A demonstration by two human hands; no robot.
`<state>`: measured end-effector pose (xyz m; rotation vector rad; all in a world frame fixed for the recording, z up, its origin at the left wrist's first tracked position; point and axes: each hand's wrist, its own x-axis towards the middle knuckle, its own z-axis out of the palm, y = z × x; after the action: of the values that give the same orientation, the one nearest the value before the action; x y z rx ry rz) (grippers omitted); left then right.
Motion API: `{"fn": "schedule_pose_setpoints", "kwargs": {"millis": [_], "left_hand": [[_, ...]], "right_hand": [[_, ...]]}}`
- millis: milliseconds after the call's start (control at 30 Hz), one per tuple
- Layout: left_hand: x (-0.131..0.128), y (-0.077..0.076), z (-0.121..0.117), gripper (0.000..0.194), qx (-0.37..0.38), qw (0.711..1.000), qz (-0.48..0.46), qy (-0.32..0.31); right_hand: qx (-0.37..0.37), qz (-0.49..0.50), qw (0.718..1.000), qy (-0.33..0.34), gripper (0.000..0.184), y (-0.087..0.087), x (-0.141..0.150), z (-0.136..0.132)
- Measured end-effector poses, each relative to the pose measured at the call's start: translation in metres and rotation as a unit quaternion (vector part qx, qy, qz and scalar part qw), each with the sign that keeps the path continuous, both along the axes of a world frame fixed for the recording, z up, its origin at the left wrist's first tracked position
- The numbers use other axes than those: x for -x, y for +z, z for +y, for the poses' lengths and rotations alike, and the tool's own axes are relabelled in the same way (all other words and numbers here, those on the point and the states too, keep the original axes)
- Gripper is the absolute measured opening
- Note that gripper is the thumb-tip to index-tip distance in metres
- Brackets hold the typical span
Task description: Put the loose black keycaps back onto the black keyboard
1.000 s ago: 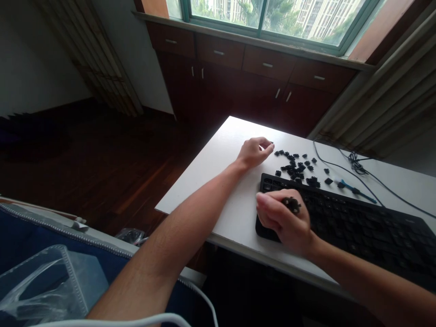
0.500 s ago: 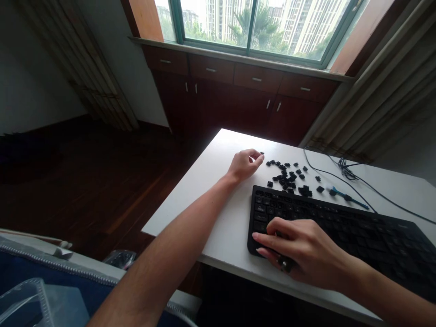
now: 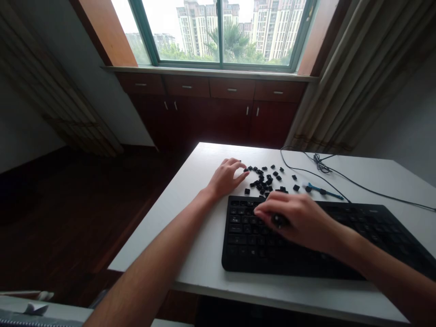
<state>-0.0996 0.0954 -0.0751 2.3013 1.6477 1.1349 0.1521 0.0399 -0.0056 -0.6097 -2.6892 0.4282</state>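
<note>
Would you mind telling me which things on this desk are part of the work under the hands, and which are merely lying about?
In use:
keyboard, under right hand
loose keycaps, at left hand

Lying about:
blue-handled tool
cable

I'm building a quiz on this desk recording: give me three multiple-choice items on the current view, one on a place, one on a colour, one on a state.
1. Where do the loose keycaps lie?
A. on the keyboard
B. on the table beyond the keyboard
C. on the floor

2. What colour is the keyboard?
A. white
B. grey
C. black

3. How does the right hand stand?
A. over the keyboard's left part, a small dark thing in its grip
B. flat on the bare table
C. raised off the desk

Answers: 1 B, they are scattered on the white table by the left hand. 2 C, its body and keys are black. 3 A, its fingers curl over the keys.
</note>
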Motion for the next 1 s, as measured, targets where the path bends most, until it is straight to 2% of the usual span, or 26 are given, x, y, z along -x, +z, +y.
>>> {"fn": "schedule_pose_setpoints", "kwargs": {"millis": [100,167,267,367,467,633,733,833,1000], "left_hand": [[-0.001,0.000,0.011,0.031,0.005,1.000,0.019,-0.005],[-0.002,-0.001,0.016,0.031,0.011,1.000,0.025,-0.006],[-0.003,0.000,0.019,0.028,0.022,0.999,0.030,-0.020],[-0.002,0.001,0.017,0.027,0.032,0.998,0.030,-0.042],[-0.002,0.002,0.014,0.026,0.040,0.997,0.026,-0.059],[-0.006,0.011,0.006,0.031,0.038,0.997,0.014,-0.068],[-0.011,0.020,-0.002,0.031,0.053,0.991,0.020,-0.120],[-0.015,0.026,-0.006,0.030,0.080,0.978,0.030,-0.192],[-0.015,0.024,-0.005,0.025,0.102,0.969,0.021,-0.225]], "right_hand": [[-0.033,-0.034,0.986,-0.158,0.028,0.010,-0.033,0.046],[-0.023,-0.053,0.969,-0.238,0.032,0.011,-0.053,0.073],[0.043,-0.098,0.955,-0.276,0.041,0.006,-0.073,0.096],[0.070,-0.115,0.955,-0.265,0.044,-0.002,-0.077,0.102],[0.045,-0.106,0.963,-0.243,0.042,-0.007,-0.071,0.100],[0.055,-0.081,0.981,-0.168,0.037,-0.007,-0.054,0.094],[0.065,-0.086,0.984,-0.140,0.037,-0.006,-0.043,0.090],[0.044,-0.096,0.988,-0.115,0.034,-0.006,-0.030,0.087],[0.022,-0.111,0.990,-0.087,0.030,-0.006,-0.011,0.087]]}}
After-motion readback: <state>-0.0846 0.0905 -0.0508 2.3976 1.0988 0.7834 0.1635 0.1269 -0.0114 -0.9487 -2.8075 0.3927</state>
